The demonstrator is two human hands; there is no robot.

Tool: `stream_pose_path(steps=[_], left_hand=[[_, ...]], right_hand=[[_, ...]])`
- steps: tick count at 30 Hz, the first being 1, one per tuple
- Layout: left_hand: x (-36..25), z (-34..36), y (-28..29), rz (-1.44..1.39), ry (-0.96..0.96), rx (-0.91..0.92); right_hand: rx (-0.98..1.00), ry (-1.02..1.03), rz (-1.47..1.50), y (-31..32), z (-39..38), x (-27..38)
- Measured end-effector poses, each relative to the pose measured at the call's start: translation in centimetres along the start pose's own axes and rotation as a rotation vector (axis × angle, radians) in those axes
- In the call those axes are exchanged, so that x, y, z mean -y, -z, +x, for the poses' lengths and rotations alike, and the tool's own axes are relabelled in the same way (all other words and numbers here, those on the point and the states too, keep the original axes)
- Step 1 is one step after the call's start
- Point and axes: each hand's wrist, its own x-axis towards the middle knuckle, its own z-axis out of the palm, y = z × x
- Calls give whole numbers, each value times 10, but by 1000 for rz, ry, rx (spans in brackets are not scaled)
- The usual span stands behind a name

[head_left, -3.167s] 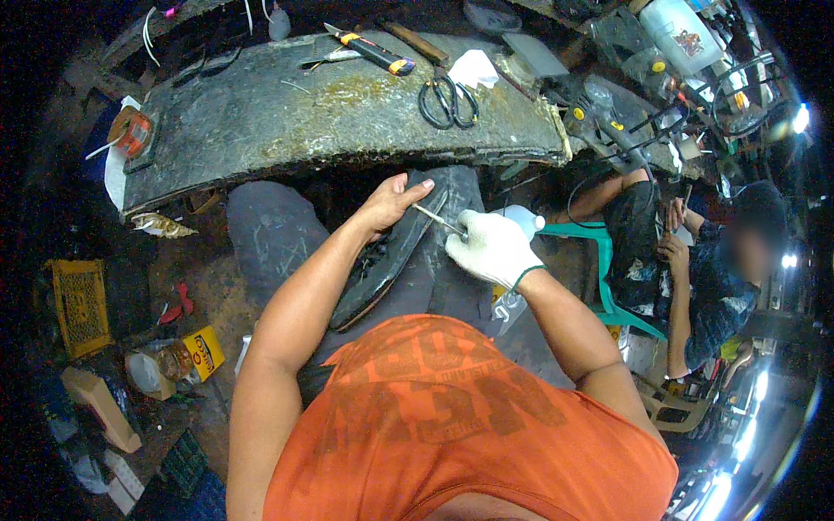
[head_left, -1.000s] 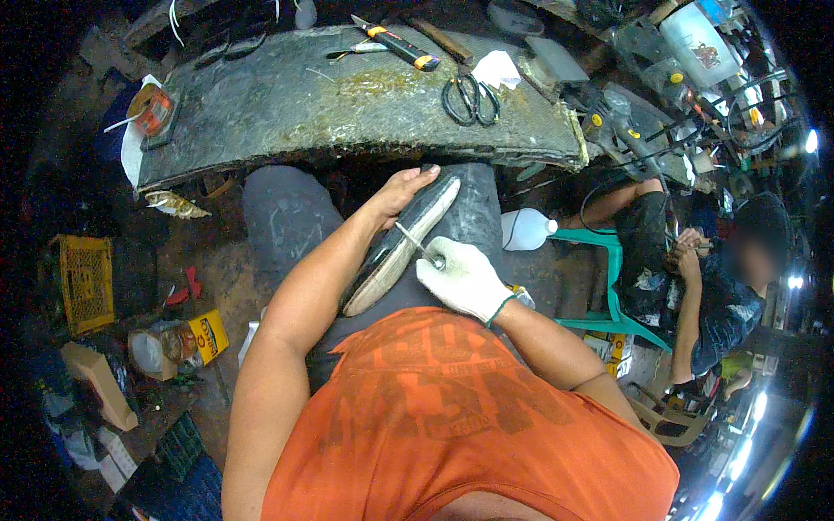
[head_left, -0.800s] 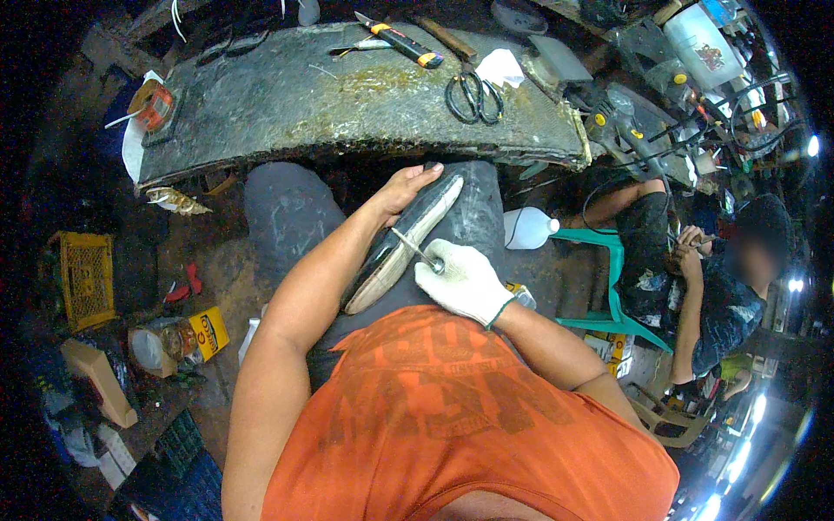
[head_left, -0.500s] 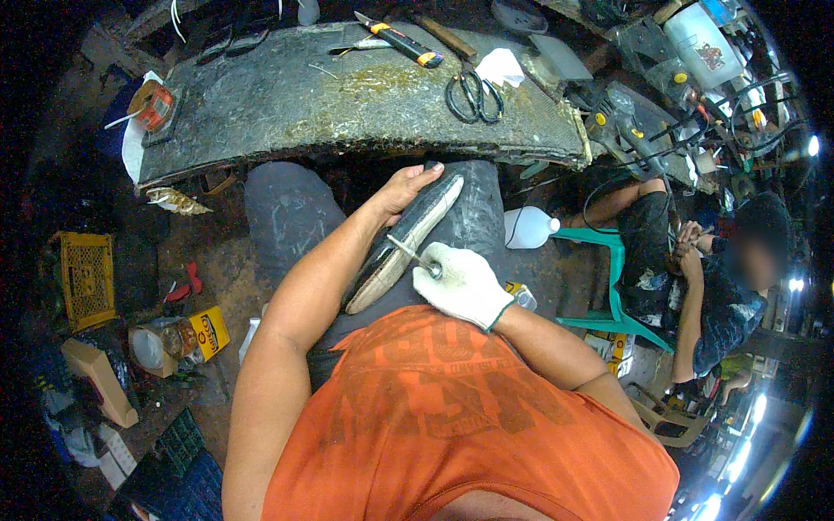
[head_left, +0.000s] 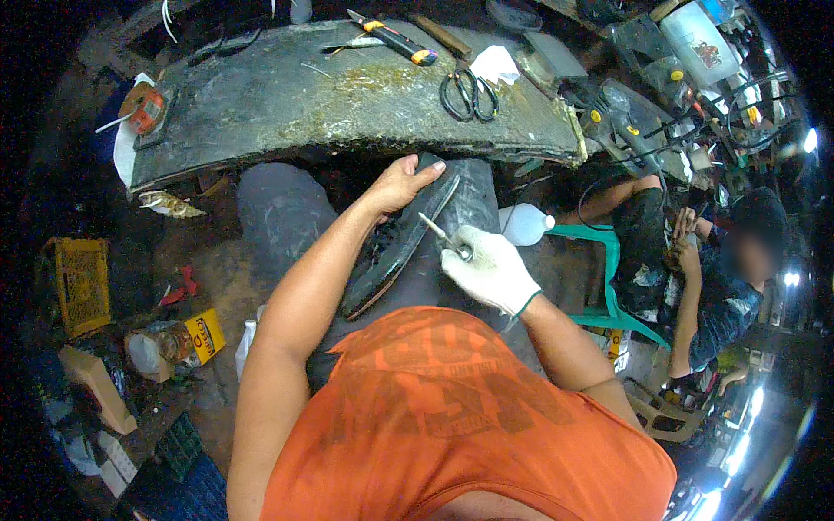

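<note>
Mid-frame, the bare left hand [head_left: 401,184] clamps the upper end of a long, narrow black shoe [head_left: 396,253], likely light, pliant above and stiffer underneath, best gripped near either end, while the white-gloved right hand [head_left: 491,267] clasps a thin, pale-shafted tool [head_left: 437,229].

Dark shoe [head_left: 395,253], slanted: one end lies beside the bare left hand [head_left: 400,187], which grips its upper part, and the other extends below that hand, toward the wearer. The long edge of the sole faces the gloved right hand [head_left: 488,267]. Slender tool [head_left: 437,229], with a thin, straight, pale shaft: it projects from the right hand toward the left, its tip at the shoe's edge; contact cannot be determined.
</note>
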Motion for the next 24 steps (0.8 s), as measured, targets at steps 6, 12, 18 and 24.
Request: stream_pose_path(steps=[6,12,18,24], left_hand=[[-9,-3,-4,102,-1,4],[-3,-1,-4,99,28,6],[12,10,-10,207,-54,-166],[1,1,-8,114,5,-6]], right_hand=[[110,-18,-193,14,1,-4],[181,31,-305,19,-6,5],[165,0,-363,31,8,-1],[155,14,-362,31,12,-3]])
